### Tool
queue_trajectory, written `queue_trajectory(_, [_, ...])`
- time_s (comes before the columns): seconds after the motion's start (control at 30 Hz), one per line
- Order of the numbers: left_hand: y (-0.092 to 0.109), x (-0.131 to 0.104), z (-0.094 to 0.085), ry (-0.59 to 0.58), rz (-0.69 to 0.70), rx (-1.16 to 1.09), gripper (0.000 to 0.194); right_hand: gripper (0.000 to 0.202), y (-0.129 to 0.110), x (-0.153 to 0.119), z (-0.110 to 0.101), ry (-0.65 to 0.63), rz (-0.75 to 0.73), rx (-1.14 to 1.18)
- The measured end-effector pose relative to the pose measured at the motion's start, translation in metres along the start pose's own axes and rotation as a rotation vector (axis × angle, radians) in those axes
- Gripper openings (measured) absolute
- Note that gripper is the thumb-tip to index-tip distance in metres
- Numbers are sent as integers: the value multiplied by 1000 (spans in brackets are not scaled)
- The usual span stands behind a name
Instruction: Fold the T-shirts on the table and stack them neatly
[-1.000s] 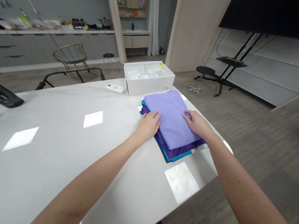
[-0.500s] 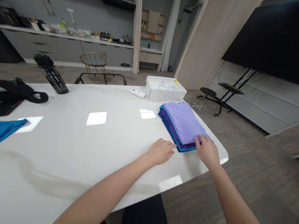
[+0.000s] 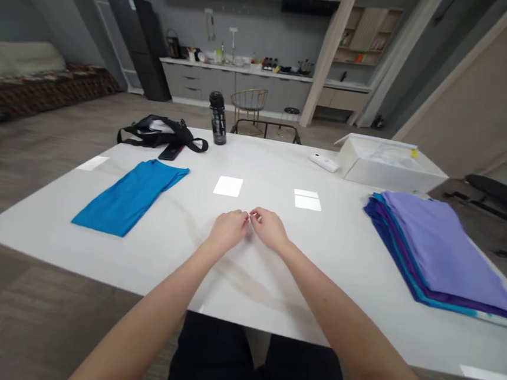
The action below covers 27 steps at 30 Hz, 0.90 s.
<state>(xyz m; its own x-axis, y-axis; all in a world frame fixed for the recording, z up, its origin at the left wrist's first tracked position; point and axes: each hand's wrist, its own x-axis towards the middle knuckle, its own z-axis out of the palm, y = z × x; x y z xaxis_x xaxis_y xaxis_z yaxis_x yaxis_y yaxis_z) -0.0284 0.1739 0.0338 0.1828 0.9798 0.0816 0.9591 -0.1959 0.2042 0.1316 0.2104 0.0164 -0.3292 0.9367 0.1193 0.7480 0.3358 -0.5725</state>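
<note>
Over the middle of the white table (image 3: 176, 260), my left hand (image 3: 229, 229) and my right hand (image 3: 270, 228) meet at the fingertips. Both sets of fingers are curled into a pinch. Whether anything small is between them I cannot make out. A folded blue cloth garment (image 3: 133, 197) lies flat to the left, apart from my hands. On the right is a stack of folded cloths, with a lavender cloth (image 3: 443, 248) on top and purple, teal and dark blue edges showing beneath. Neither hand touches the stack.
Toward the far edge stand a black bottle (image 3: 218, 119) and an open white box (image 3: 388, 166), with a small white device (image 3: 324, 162) beside the box. A black strapped bag (image 3: 161, 131) and a dark phone (image 3: 171, 151) lie at the back left. Chairs (image 3: 250, 100) stand beyond the table.
My view has swung left, bringing the whole blue garment into sight. Both hands have left the cloth stack and come together over the table's middle, fingers now pinched. The stack appears unchanged.
</note>
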Motion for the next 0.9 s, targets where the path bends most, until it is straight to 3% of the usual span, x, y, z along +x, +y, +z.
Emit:
queue_trajectory(0.17, [-115,-21,-17,71,-284,100,32,22,-60,51,58,-119,-146,107])
queue_trajectory(0.27, [-176,-37,-23,177,-467,177,36,22,-92,75,87,-188,-240,133])
queue_trajectory(0.37, [-223,-54,-24,268,-639,230,42,23,-118,93,114,-232,-287,149])
queue_trajectory(0.47, [-250,-67,-24,271,-720,198,39,23,-133,99,132,-270,-313,167])
queue_trajectory(0.6, [-262,-68,-23,337,-738,89,34,22,-132,94,134,-290,-318,189])
queue_trajectory(0.7, [-251,-54,-18,454,-668,-37,29,21,-122,90,124,-258,-289,196])
queue_trajectory(0.8, [-211,-29,-6,494,-432,-215,22,30,-105,86,110,-159,-236,188])
queue_trajectory(0.9, [-146,-4,9,416,-104,-398,18,56,-79,79,88,-57,-208,168])
